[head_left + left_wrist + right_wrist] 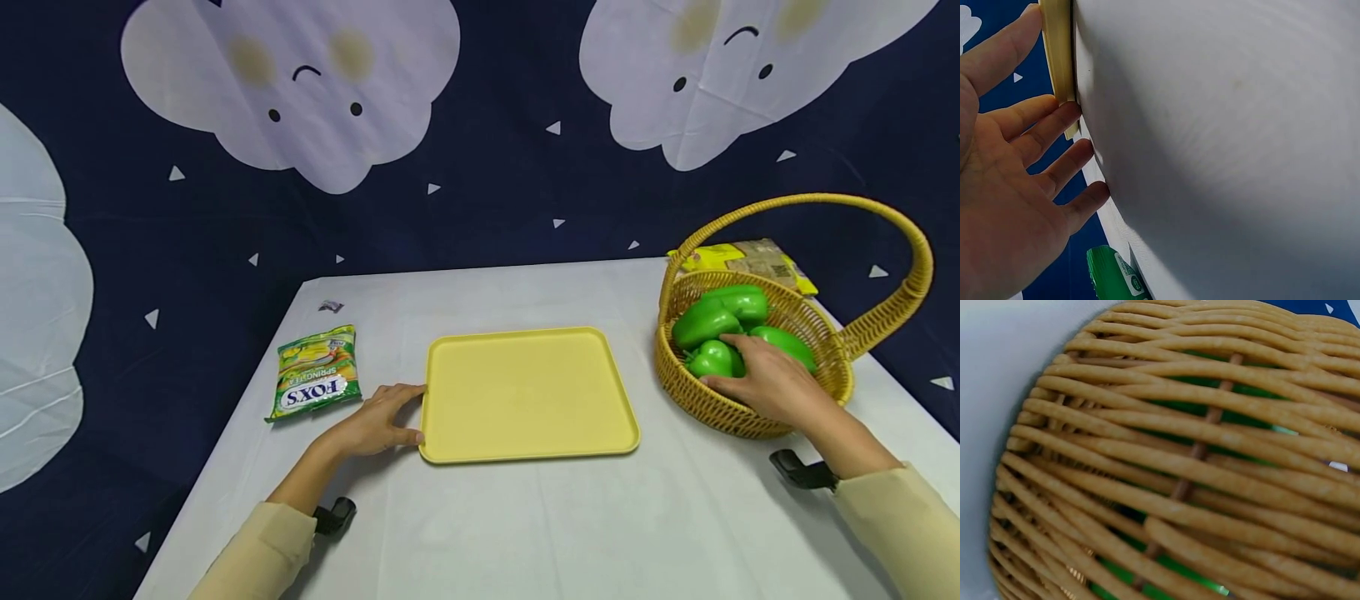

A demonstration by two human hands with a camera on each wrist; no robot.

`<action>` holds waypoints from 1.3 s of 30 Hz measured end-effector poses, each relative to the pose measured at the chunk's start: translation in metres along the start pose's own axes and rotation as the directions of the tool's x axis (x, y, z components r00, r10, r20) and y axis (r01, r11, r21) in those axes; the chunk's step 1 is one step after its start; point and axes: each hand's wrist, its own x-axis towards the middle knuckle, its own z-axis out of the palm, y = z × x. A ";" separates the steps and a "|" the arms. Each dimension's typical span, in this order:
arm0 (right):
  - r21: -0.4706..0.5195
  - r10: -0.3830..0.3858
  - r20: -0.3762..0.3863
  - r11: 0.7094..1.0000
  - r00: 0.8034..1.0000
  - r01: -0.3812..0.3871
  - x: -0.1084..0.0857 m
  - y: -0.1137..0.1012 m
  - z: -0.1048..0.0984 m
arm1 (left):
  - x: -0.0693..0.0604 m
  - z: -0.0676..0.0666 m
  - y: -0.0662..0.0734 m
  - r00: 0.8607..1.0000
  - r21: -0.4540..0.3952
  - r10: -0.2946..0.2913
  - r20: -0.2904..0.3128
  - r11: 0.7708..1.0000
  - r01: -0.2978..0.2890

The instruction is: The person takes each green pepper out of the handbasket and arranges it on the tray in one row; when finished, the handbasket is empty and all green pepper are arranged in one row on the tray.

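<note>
A yellow rectangular tray (528, 396) lies flat on the white table. At its left edge is my left hand (378, 421), with the thumb and fingertips against the rim; the left wrist view shows the fingers spread and nearly straight beside the tray's side (1059, 56). My right hand (768, 379) reaches into a wicker basket (738, 421), its thumb and fingers on either side of a green bell pepper (715, 360). Other green peppers (705, 323) lie around it. In the right wrist view the basket's weave (1197, 450) hides the hand.
Left of the tray lies a green and yellow Fox's candy bag (317, 373), with a small wrapped piece (331, 307) behind it. A yellow and brown packet (750, 260) sits behind the basket. The basket's tall handle (817, 200) arches above the peppers.
</note>
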 end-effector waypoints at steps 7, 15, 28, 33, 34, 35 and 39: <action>0.014 0.011 -0.019 1.000 1.000 -0.010 -0.005 -0.001 -0.003 | 0.000 0.001 0.000 1.000 0.011 -0.001 -0.003 1.000 0.001; 0.034 0.006 -0.079 0.999 0.997 -0.003 -0.011 -0.004 -0.014 | -0.001 0.000 0.002 1.000 0.009 -0.007 -0.006 1.000 0.007; 0.068 0.003 -0.210 0.998 0.978 0.012 -0.021 -0.020 -0.033 | -0.002 -0.001 0.003 1.000 0.007 -0.001 -0.007 1.000 0.001; 0.087 -0.019 -0.248 0.995 0.969 0.041 -0.025 -0.031 -0.036 | -0.001 0.000 0.001 1.000 0.003 0.002 -0.003 1.000 -0.002; 0.090 -0.026 -0.259 0.995 0.966 0.051 -0.026 -0.034 -0.036 | -0.001 0.001 0.001 1.000 0.002 0.000 -0.003 1.000 0.000; 0.095 -0.034 -0.269 0.994 0.963 0.061 -0.027 -0.037 -0.036 | -0.001 0.001 0.001 1.000 0.002 -0.002 -0.002 1.000 0.002; 0.118 -0.072 -0.309 0.986 0.948 0.114 -0.031 -0.049 -0.035 | 0.000 0.002 0.000 1.000 0.002 -0.006 -0.005 1.000 0.006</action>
